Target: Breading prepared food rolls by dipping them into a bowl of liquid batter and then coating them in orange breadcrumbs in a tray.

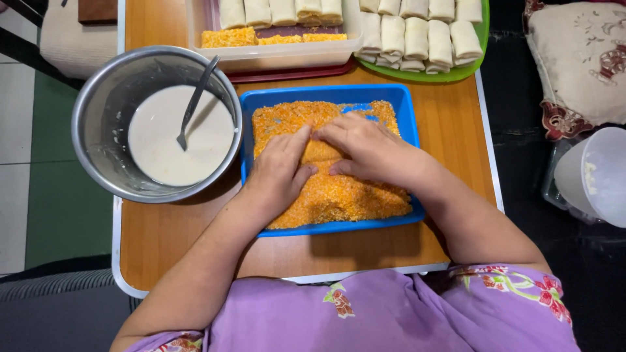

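Note:
A blue rectangular tray [326,94] full of orange breadcrumbs sits in the middle of a small wooden table. Both hands rest in the crumbs. My left hand [279,171] and my right hand [365,148] press together on a crumb-coated roll [321,151] between them; only a small part of the roll shows between the fingers. Left of the tray stands a steel bowl [98,117] of white batter with a spoon [194,101] leaning in it.
A clear container [280,57] at the back holds pale uncoated rolls and a few orange coated ones. A green plate [482,39] at back right carries several pale rolls. A white plastic jug [596,176] and a cushion [577,58] lie off the table's right edge.

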